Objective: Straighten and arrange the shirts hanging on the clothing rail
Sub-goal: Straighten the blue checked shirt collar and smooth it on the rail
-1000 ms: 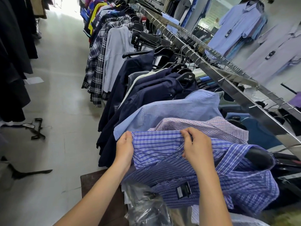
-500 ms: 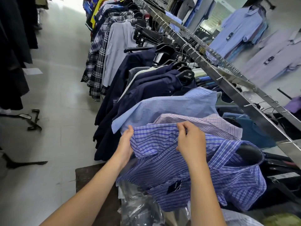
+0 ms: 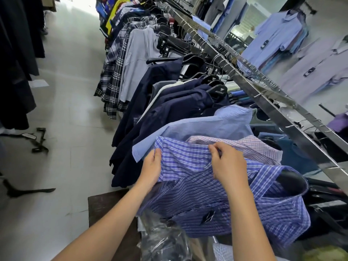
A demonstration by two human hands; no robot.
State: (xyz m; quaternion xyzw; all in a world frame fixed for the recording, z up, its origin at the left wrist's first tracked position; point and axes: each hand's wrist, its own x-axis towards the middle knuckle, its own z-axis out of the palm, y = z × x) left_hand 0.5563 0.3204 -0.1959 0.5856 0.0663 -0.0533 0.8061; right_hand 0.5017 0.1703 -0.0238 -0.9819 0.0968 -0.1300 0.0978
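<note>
A blue plaid shirt (image 3: 190, 185) hangs nearest me on a black hanger (image 3: 290, 182) at the low end of the sloping metal clothing rail (image 3: 244, 81). My left hand (image 3: 151, 167) grips the shirt's sleeve edge at its left side. My right hand (image 3: 227, 164) pinches the fabric along the shoulder fold. Behind it hang a pink checked shirt (image 3: 252, 147), a light blue shirt (image 3: 197, 129) and several navy shirts (image 3: 169, 108) up the rail.
A brown stand (image 3: 105, 208) with a plastic bag (image 3: 165, 240) sits below the shirt. Loose black hangers (image 3: 37, 138) lie on the grey floor at left. Dark garments (image 3: 15, 63) hang along the left aisle side. Lilac shirts (image 3: 278, 36) hang on the right wall.
Both hands slid slightly up and left along the plaid shirt's sleeve, pulling its top fold flatter. The view shifted a little forward.
</note>
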